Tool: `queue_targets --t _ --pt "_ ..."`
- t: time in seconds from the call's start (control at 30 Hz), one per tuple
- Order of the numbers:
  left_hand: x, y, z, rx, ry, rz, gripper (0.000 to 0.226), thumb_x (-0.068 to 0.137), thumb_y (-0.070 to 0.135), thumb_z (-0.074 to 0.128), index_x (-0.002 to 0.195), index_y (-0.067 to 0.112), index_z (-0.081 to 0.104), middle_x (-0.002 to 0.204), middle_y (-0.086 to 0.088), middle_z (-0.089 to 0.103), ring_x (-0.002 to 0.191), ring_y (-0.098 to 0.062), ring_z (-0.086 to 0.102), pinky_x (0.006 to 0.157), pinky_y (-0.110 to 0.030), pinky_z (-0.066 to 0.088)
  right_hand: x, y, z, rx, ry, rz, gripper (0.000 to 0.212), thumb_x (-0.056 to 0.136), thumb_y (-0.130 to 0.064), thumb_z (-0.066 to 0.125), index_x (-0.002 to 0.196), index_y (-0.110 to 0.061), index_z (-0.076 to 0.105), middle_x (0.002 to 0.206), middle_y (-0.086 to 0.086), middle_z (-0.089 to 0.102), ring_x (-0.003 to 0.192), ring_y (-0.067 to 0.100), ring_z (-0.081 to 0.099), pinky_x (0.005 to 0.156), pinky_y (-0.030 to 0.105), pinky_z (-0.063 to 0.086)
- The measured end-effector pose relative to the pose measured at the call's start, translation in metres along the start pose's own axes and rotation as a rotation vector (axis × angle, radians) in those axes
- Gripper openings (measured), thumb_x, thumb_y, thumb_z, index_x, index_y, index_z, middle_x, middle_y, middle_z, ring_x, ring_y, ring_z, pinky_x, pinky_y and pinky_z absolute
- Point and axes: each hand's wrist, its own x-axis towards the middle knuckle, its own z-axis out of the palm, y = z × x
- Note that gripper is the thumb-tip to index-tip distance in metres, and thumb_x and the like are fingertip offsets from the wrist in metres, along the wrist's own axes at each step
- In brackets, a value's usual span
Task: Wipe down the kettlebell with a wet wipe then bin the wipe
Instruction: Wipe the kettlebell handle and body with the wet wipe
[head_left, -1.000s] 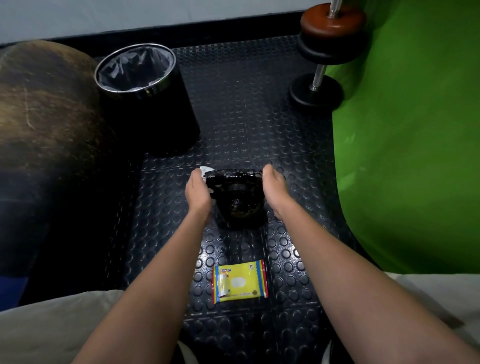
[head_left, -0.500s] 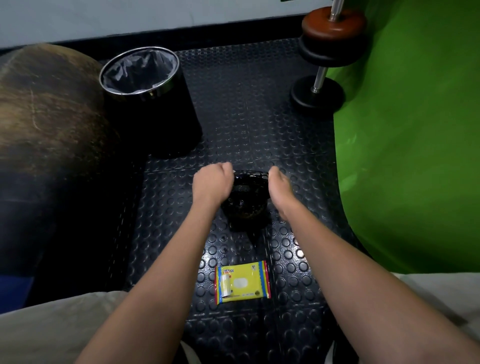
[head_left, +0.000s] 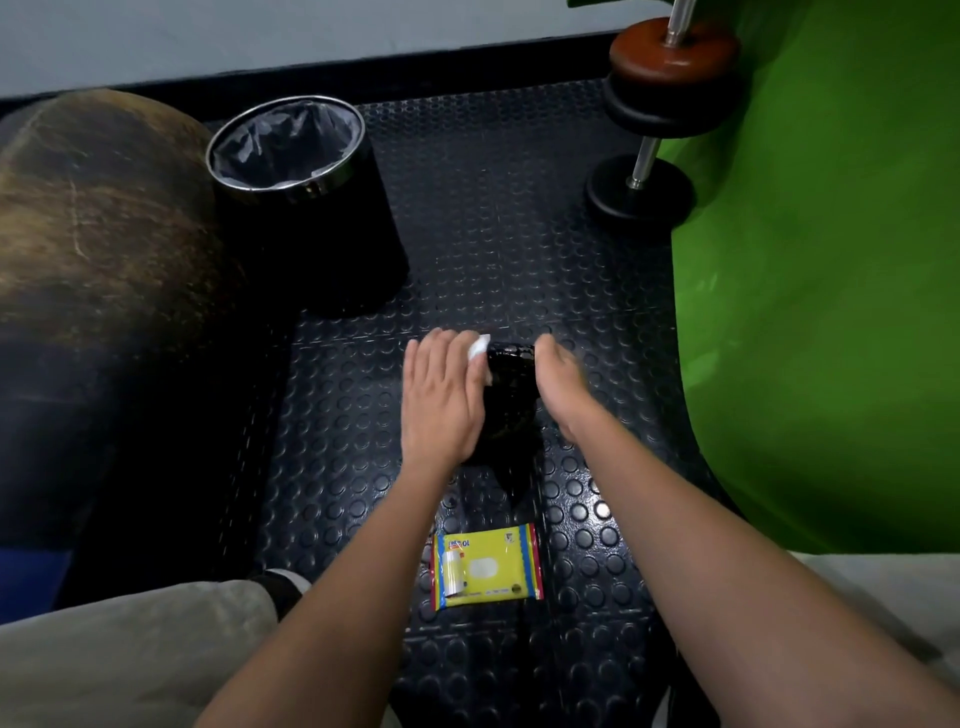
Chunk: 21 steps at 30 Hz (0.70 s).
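The left hand (head_left: 441, 400) is pressing a white wet wipe (head_left: 479, 347) against the black kettlebell (head_left: 511, 400) with fairly straight fingers. The right hand (head_left: 563, 382) is curling round its far side. The bin (head_left: 311, 208) is standing apart, open floor mat (head_left: 493, 234) between.

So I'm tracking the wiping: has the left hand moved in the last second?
Yes. The left hand has slid from the kettlebell's left side onto its top.
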Motion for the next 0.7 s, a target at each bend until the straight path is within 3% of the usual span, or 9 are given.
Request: queue_targets --t 0.07,0.1,0.2,0.3,0.4,0.47,0.6,0.67,0.7 --pt "0.000 -0.004 0.002 -0.075 0.048 -0.112 0.036 0.109 0.035 0.021 0.126 0.023 0.050 0.127 0.005 0.049 0.131 -0.015 0.039 0.123 -0.039 0.011 0.000 -0.002 0.000 -0.008 0.002 0.009 0.050 0.101 -0.035 0.028 0.125 0.000 0.054 0.125 0.006 0.058 0.117 0.021 0.052 0.096 0.041 0.043" --pt "0.000 -0.005 0.003 -0.121 0.073 -0.156 0.034 0.109 0.034 0.021 0.122 0.024 0.050 0.123 0.007 0.049 0.127 -0.014 0.040 0.123 -0.039 0.012 0.000 -0.002 0.000 -0.010 0.003 0.012 0.051 0.102 -0.035 0.028 0.128 0.002 0.051 0.131 0.011 0.054 0.120 0.022 0.049 0.102 0.044 0.040" --pt "0.004 -0.005 0.008 -0.287 0.139 -0.267 0.032 0.109 0.029 0.022 0.111 0.026 0.054 0.109 0.011 0.051 0.115 -0.009 0.044 0.118 -0.039 0.020 0.006 0.002 0.002 -0.001 0.012 -0.013 0.048 0.101 -0.036 0.028 0.109 0.005 0.053 0.114 0.019 0.061 0.102 0.018 0.056 0.100 0.043 0.041" --pt "0.007 -0.002 0.013 -0.410 0.191 -0.365 0.035 0.109 0.026 0.021 0.104 0.028 0.056 0.102 0.011 0.050 0.106 -0.005 0.042 0.105 -0.026 0.028 0.011 0.006 0.003 0.010 0.030 -0.019 0.046 0.100 -0.037 0.029 0.102 0.002 0.053 0.099 0.012 0.060 0.092 0.016 0.055 0.102 0.045 0.042" --pt "0.010 0.003 0.015 -0.521 0.216 -0.550 0.034 0.108 0.030 0.020 0.102 0.019 0.051 0.104 0.005 0.047 0.102 -0.010 0.042 0.100 -0.027 0.031 0.012 0.008 0.004 0.023 0.036 -0.009 0.040 0.099 -0.036 0.030 0.093 -0.004 0.052 0.093 0.015 0.056 0.092 0.019 0.055 0.095 0.045 0.044" --pt "0.014 0.004 0.014 -0.602 0.203 -0.682 0.031 0.108 0.031 0.020 0.101 0.017 0.047 0.106 0.004 0.046 0.102 -0.012 0.041 0.101 -0.032 0.033 0.012 0.008 0.004 0.023 0.035 -0.014 0.042 0.100 -0.035 0.030 0.095 0.000 0.053 0.098 0.018 0.060 0.099 0.025 0.058 0.086 0.041 0.042" --pt "0.023 0.002 0.004 -0.898 0.148 -0.924 0.034 0.106 0.034 0.024 0.117 0.019 0.052 0.118 0.010 0.048 0.116 -0.013 0.044 0.103 -0.029 0.030 0.013 0.007 0.003 0.020 0.039 -0.016 0.051 0.101 -0.034 0.030 0.128 0.005 0.049 0.133 0.023 0.051 0.123 0.029 0.047 0.104 0.046 0.039" --pt "0.028 -0.005 0.000 -1.078 0.069 -1.102 0.041 0.102 0.037 0.030 0.124 0.016 0.057 0.113 0.005 0.054 0.103 -0.014 0.051 0.092 -0.028 0.039 0.014 0.008 0.003 0.023 0.029 -0.021 0.051 0.101 -0.034 0.029 0.126 0.006 0.049 0.133 0.024 0.051 0.122 0.030 0.048 0.104 0.047 0.039" --pt "0.030 -0.010 -0.003 -1.121 0.011 -1.152 0.038 0.099 0.037 0.033 0.115 0.015 0.060 0.101 0.000 0.058 0.089 -0.015 0.054 0.079 -0.028 0.044 0.015 0.008 0.004 0.026 0.031 -0.028 0.051 0.101 -0.034 0.029 0.125 0.006 0.050 0.133 0.024 0.051 0.122 0.031 0.048 0.104 0.047 0.039"
